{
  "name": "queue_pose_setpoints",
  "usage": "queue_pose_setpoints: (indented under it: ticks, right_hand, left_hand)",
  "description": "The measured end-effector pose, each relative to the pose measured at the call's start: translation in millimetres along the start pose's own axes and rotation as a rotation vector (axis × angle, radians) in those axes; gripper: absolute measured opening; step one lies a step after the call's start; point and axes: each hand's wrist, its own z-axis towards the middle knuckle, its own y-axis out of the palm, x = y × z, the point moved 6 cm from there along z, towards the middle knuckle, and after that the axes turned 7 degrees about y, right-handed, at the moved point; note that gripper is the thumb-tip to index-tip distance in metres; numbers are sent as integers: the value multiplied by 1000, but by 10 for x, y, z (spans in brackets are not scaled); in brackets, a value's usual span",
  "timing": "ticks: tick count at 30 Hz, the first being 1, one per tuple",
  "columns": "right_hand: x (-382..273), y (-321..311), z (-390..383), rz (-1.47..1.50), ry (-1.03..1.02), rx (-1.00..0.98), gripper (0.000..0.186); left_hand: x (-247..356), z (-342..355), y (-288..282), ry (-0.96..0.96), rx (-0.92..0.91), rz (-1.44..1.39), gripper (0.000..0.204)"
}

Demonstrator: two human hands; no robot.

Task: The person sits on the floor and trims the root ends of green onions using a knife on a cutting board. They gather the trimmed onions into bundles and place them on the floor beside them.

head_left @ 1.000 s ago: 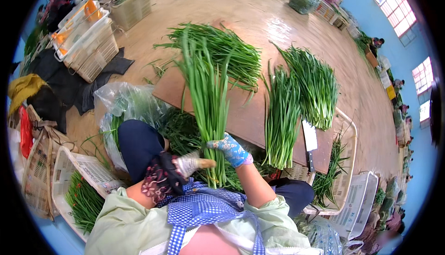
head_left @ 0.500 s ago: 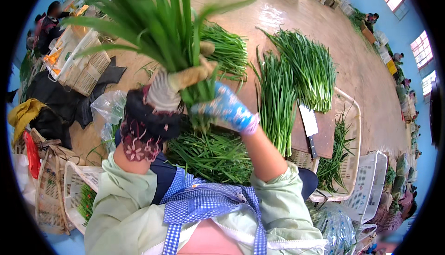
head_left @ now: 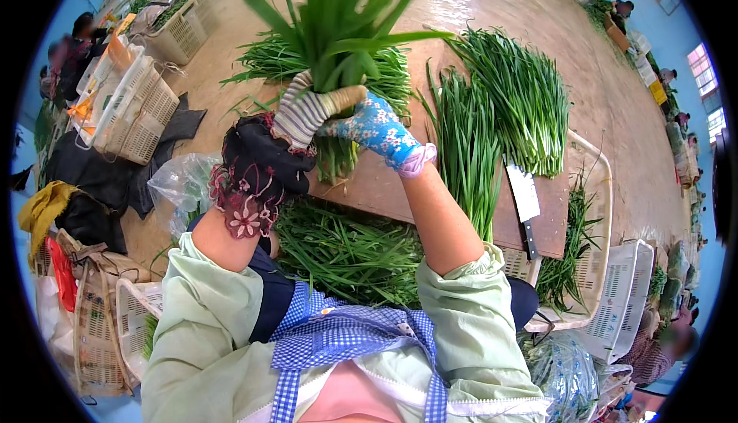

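A bunch of garlic chives (head_left: 334,31) stands upright in front of me, leaves fanning upward and stem ends down. My left hand (head_left: 307,111), in a striped glove with tan fingers, is wrapped round its middle. Just to the right, my right hand (head_left: 377,129), in a blue flowered glove, closes on the same bunch at the stems; part of its fingers is hidden. Below the stems runs the near edge of a brown board (head_left: 380,186). Farther back on it lies another pile of chives (head_left: 393,73). Two laid-out piles of chives, one nearer (head_left: 465,146) and one farther (head_left: 526,100), rest at the right.
A knife (head_left: 524,196) with a black handle lies at the board's right. Loose green leaves (head_left: 346,258) fill the space before my lap. Right of the board stands a cream crate (head_left: 601,192) with trimmings; white crates (head_left: 142,115) are at the left. People sit along the far sides.
The bunch has swung from a leftward lean to more upright and moved right. Both hands have drawn closer together round it, and its stem ends now hang over the board's near edge.
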Motion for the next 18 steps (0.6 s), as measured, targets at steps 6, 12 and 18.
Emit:
queue_pose_setpoints:
  ticks: [6,12,18]
  right_hand:
    - [651,-137,-761,323,16,460,41]
    - [438,321,-1160,-64,-87,571,14]
    - [223,625,-1042,-166,-72,482,13]
  left_hand:
    - [140,-289,-532,-42,157,-501,24]
    - [103,-852,-937,-95,359,-800,29]
    - [173,-1233,-800,-175,369,-1037,24]
